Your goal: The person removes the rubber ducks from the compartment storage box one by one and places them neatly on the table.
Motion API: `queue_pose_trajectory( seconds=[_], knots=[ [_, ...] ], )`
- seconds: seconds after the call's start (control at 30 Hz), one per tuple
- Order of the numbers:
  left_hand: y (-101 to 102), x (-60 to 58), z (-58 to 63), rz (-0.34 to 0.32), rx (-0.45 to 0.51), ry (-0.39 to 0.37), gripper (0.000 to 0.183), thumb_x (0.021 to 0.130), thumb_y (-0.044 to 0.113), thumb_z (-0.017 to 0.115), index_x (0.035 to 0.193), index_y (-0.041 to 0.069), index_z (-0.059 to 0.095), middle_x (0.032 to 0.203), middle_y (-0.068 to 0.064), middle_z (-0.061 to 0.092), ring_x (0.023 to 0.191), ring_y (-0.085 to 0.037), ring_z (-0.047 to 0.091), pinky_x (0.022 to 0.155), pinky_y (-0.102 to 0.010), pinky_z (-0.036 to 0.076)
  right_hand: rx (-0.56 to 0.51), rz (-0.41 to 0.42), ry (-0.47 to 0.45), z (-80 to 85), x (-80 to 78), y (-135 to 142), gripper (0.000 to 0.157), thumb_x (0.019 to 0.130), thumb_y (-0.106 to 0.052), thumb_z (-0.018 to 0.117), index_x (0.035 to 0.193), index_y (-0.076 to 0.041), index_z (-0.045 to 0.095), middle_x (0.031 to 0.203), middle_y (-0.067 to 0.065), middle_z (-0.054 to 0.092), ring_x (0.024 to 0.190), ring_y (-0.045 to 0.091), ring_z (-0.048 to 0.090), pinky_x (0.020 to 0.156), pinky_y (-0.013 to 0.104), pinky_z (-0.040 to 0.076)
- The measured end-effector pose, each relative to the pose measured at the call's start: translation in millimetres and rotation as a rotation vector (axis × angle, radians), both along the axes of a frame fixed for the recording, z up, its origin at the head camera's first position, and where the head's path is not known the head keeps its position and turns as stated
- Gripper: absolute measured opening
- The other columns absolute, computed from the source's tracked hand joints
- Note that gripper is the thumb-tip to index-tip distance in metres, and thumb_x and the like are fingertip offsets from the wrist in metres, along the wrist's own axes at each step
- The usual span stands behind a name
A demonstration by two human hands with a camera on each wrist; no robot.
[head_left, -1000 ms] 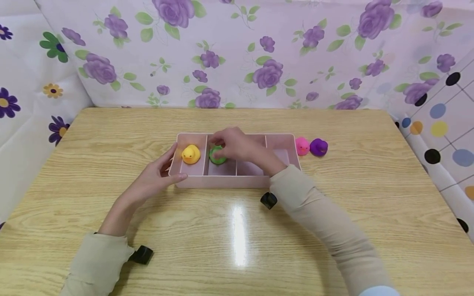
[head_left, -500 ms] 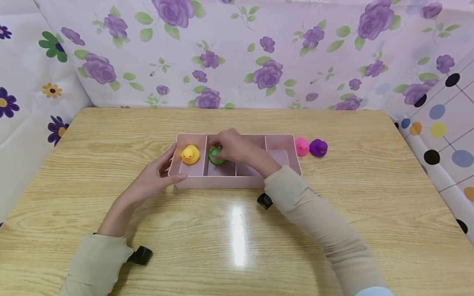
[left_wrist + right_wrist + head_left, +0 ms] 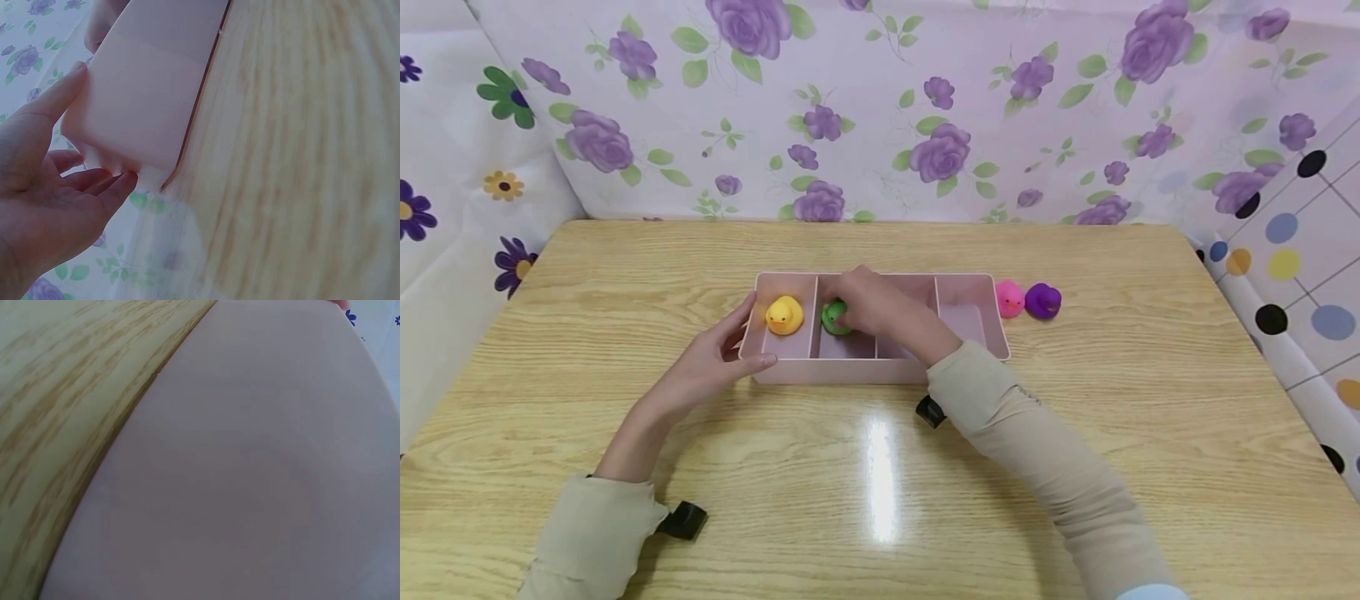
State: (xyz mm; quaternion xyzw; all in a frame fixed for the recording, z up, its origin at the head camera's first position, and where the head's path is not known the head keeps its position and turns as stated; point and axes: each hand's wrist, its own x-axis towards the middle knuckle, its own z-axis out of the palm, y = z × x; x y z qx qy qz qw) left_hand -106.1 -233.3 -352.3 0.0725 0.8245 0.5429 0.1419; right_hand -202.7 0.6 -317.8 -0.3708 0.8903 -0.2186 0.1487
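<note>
A pink four-compartment box (image 3: 842, 372) lies lengthwise on the table. A yellow rubber duck (image 3: 785, 315) sits in its leftmost compartment. In the compartment beside it is a green rubber duck (image 3: 831, 317), partly covered by my right hand (image 3: 874, 302), whose fingers reach down and hold it. My left hand (image 3: 711, 358) grips the box's left end, thumb on the front rim. The left wrist view shows the left hand (image 3: 62, 187) with its fingers against the end wall. In the right wrist view the box's front wall (image 3: 237, 456) fills most of the picture and the right hand is out of sight.
Just right of the box, a pink rubber duck (image 3: 1011, 298) and a purple rubber duck (image 3: 1043, 301) stand side by side on the wooden table (image 3: 775, 483). Flowered sheeting (image 3: 880, 108) rises behind the table's far edge.
My right hand and forearm have shifted slightly left, the hand staying at the green duck, which now shows a little differently under the fingers. The left hand keeps its hold on the box.
</note>
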Motion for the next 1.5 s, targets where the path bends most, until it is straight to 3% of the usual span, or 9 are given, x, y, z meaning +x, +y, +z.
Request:
queue_pose_trajectory(
  seconds=[0.33, 0.63, 0.9, 1.13, 1.5],
  knots=[
    [1, -1.2, -1.2, -0.006, -0.005, 0.012, 0.090, 0.091, 0.025, 0.070, 0.157, 0.019, 0.008, 0.160, -0.009, 0.012, 0.141, -0.031, 0.025, 0.109, -0.046, 0.030, -0.046, 0.020, 0.022, -0.1, -0.2, 3, 0.008, 0.083, 0.000, 0.074, 0.091, -0.001, 0.073, 0.081, 0.005, 0.062, 0.073, 0.016, 0.050, 0.063, 0.021, 0.042],
    [1, -0.1, -0.3, -0.001, 0.000, -0.012, 0.090, 0.091, 0.029, 0.070, 0.157, 0.023, 0.008, 0.160, -0.007, 0.011, 0.140, -0.031, 0.026, 0.109, -0.046, 0.030, -0.058, -0.004, 0.001, 4.3, -1.7, 6, 0.026, 0.084, -0.007, 0.075, 0.110, -0.002, 0.073, 0.099, 0.007, 0.071, 0.085, 0.017, 0.057, 0.076, 0.024, 0.047],
    [1, 0.0, 0.0, -0.004, -0.005, -0.003, 0.089, 0.091, 0.029, 0.069, 0.156, 0.024, 0.008, 0.160, -0.005, 0.012, 0.141, -0.029, 0.025, 0.109, -0.045, 0.030, -0.106, 0.016, 0.037, 6.4, -0.8, 12, 0.022, 0.089, -0.005, 0.069, 0.111, -0.002, 0.073, 0.101, 0.008, 0.071, 0.081, 0.016, 0.057, 0.072, 0.023, 0.047],
    [1, 0.2, 0.8, -0.002, -0.009, -0.004, 0.090, 0.092, 0.028, 0.069, 0.157, 0.023, 0.008, 0.160, -0.007, 0.012, 0.141, -0.030, 0.025, 0.109, -0.046, 0.030, -0.151, -0.031, 0.007, 12.7, 1.2, 19, 0.023, 0.091, -0.003, 0.066, 0.113, -0.004, 0.073, 0.103, 0.007, 0.071, 0.081, 0.015, 0.056, 0.069, 0.022, 0.045],
    [1, 0.7, 1.0, -0.001, -0.018, -0.005, 0.090, 0.092, 0.028, 0.069, 0.157, 0.022, 0.007, 0.160, -0.007, 0.011, 0.141, -0.031, 0.023, 0.110, -0.047, 0.029, -0.232, -0.087, -0.034, 23.8, 2.1, 36, 0.028, 0.089, -0.005, 0.069, 0.116, -0.002, 0.071, 0.112, 0.009, 0.069, 0.100, 0.018, 0.063, 0.085, 0.024, 0.050]
  ],
)
